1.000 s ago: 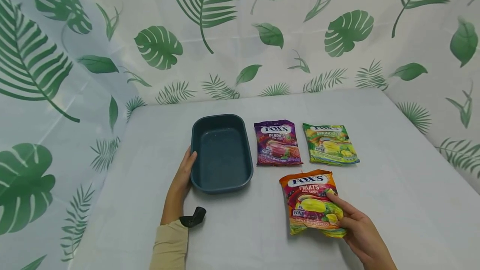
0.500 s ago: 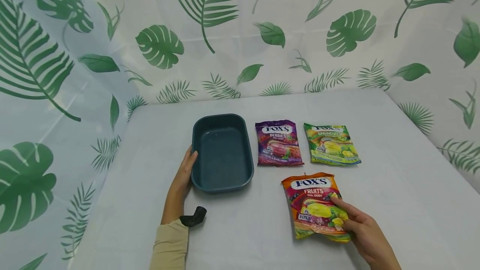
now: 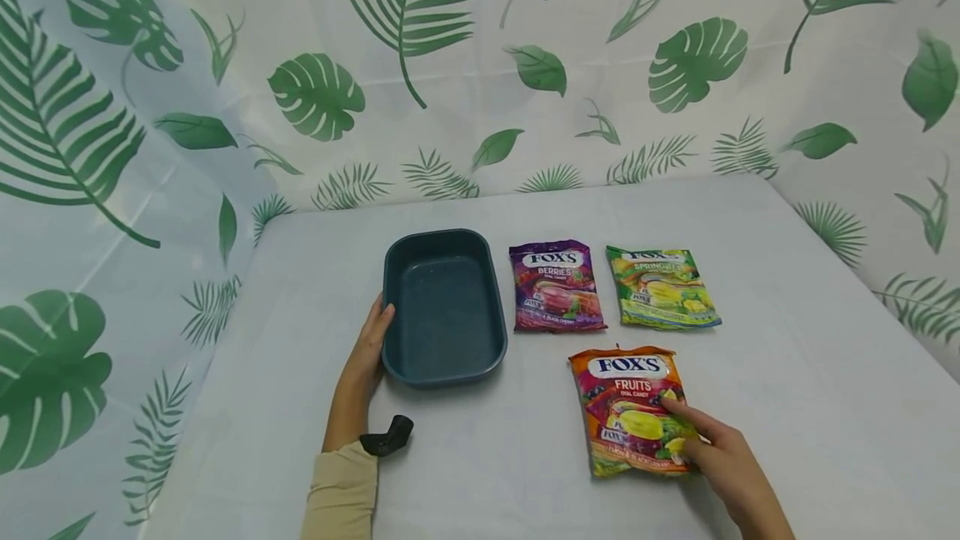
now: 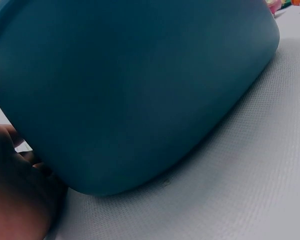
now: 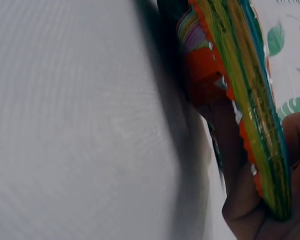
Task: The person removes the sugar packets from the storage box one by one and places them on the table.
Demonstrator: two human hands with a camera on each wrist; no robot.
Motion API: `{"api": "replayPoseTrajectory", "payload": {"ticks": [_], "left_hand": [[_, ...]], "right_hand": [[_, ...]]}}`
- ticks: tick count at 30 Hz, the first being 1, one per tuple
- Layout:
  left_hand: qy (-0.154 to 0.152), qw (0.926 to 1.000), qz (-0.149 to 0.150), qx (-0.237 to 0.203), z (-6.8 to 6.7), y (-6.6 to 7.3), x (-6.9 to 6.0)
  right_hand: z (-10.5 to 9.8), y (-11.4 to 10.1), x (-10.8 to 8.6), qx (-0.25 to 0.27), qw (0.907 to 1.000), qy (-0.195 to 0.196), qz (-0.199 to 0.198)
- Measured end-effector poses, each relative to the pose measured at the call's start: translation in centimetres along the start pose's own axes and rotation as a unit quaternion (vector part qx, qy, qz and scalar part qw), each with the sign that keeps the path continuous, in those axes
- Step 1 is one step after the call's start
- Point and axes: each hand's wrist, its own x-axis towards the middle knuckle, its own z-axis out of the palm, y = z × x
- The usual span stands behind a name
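On the left of the table, a dark blue rectangular baking dish (image 3: 444, 311) stands with nothing in it. My left hand (image 3: 369, 344) grips its left side, one digit lying over the rim; in the left wrist view the dish wall hides most of the fingers. My right hand (image 3: 716, 448) pinches the lower right edge of an orange candy bag (image 3: 630, 407) labelled FOX'S Fruits. From the right wrist view, fingers lie on both faces of that bag, which is held on edge just above the cloth. A purple candy bag (image 3: 557, 286) and a green candy bag (image 3: 662, 287) lie flat behind it.
A white cloth covers the table (image 3: 487, 457). Behind and at both sides hangs a white sheet with green leaf prints (image 3: 442, 40). A black wrist mount (image 3: 387, 436) juts out from the left wrist.
The orange candy bag, in my right hand, has shifted slightly to the right and nearer to me. My left hand and the dish have stayed in place.
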Motion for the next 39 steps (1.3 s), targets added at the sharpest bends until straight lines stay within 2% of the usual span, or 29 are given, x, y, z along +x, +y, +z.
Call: {"api": "replayPoseTrajectory", "payload": {"ticks": [4, 8, 11, 18, 21, 28, 31, 35, 39], "left_hand": [[-0.003, 1.0000, 0.003, 0.005, 0.0, 0.0, 0.0], [-0.002, 0.9999, 0.002, 0.010, 0.1, 0.0, 0.0], [-0.004, 1.0000, 0.003, 0.008, 0.2, 0.0, 0.1], [-0.008, 1.0000, 0.003, -0.001, 0.2, 0.1, 0.2], [-0.010, 1.0000, 0.001, 0.000, 0.1, 0.2, 0.0], [-0.004, 0.9999, -0.008, 0.007, -0.1, 0.0, -0.1], [0.000, 1.0000, -0.001, 0.004, -0.2, -0.1, 0.2], [0.002, 1.0000, 0.006, 0.003, -0.6, -0.1, 0.5], [0.014, 0.9990, 0.016, 0.039, -2.0, 0.1, 0.2]], "right_hand": [[0.2, -0.2, 0.0, -0.052, 0.9986, 0.006, -0.008], [0.4, -0.4, -0.1, -0.111, 0.9933, 0.020, -0.023], [0.6, -0.6, -0.3, -0.139, 0.9889, 0.035, -0.040], [1.0, -0.9, -0.5, -0.189, 0.9795, 0.042, -0.057], [1.2, -0.9, -0.5, -0.216, 0.9731, 0.047, -0.066], [1.3, -1.0, -0.2, -0.288, 0.9518, 0.056, -0.090], [1.4, -1.2, 0.0, -0.308, 0.9461, 0.056, -0.082], [1.3, -1.4, 0.5, -0.323, 0.9421, 0.051, -0.075], [0.0, -0.5, 1.3, -0.327, 0.9407, 0.044, -0.081]]}}
